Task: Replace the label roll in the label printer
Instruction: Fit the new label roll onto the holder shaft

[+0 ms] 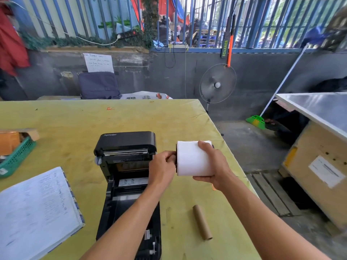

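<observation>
1. Where the yellow-covered counter (131, 117) spreads out before us, we see an open handwritten notebook (37, 211) at the near left and a green mesh plastic basket (17, 156) holding an orange-brown box at the far left.
2. A bare brown cardboard core tube (202, 222) lies flat on the counter, near the right side of the black label printer (127, 177), whose lid stands raised.
3. A round pedestal fan (217, 84) stands on the floor beyond the counter's right corner.
4. Our right hand (212, 166) holds the full white label roll (193, 158) in the air just right of the printer, its fingers wrapped around the roll.
5. Our left hand (163, 167) has its fingers pinched on the dark part at the roll's left end.
6. The roll looks thick, clean and smooth, its axis running left to right.
</observation>
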`<act>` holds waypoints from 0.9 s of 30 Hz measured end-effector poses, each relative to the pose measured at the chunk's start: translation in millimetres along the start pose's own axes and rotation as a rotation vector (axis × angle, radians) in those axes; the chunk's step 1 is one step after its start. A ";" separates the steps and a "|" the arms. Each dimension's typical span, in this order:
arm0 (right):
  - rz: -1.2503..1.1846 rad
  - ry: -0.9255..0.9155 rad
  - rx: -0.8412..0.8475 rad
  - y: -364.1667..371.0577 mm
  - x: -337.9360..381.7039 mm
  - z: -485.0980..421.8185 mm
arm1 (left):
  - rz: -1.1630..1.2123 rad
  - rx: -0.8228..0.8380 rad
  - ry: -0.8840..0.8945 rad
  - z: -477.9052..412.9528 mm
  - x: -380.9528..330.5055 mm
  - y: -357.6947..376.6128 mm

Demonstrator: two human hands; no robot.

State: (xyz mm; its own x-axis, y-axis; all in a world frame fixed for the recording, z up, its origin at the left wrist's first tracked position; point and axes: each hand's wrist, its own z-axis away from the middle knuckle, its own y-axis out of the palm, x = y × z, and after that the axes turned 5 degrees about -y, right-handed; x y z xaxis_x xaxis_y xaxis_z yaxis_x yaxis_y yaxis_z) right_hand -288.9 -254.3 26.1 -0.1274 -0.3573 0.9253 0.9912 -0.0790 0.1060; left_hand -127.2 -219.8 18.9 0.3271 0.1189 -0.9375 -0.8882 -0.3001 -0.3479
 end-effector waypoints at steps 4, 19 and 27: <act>-0.002 -0.005 -0.031 1.3 -1.8 5.2 | 0.124 0.100 -0.023 4.4 -0.5 -2.6; 0.002 -0.129 0.145 -23.1 -13.7 47.3 | 0.101 0.100 0.045 30.2 11.3 -10.9; 0.112 -0.185 0.010 -31.2 -35.4 68.9 | 0.129 0.149 -0.050 53.9 24.0 -8.9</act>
State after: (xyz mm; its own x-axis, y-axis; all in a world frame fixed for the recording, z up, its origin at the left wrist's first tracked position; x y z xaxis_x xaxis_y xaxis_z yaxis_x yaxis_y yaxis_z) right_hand -312.9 -175.1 15.1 -0.0091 -0.1867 0.9824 0.9993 -0.0386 0.0020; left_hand -128.8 -163.2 -0.1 0.1940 0.1365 -0.9715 -0.9609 -0.1730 -0.2162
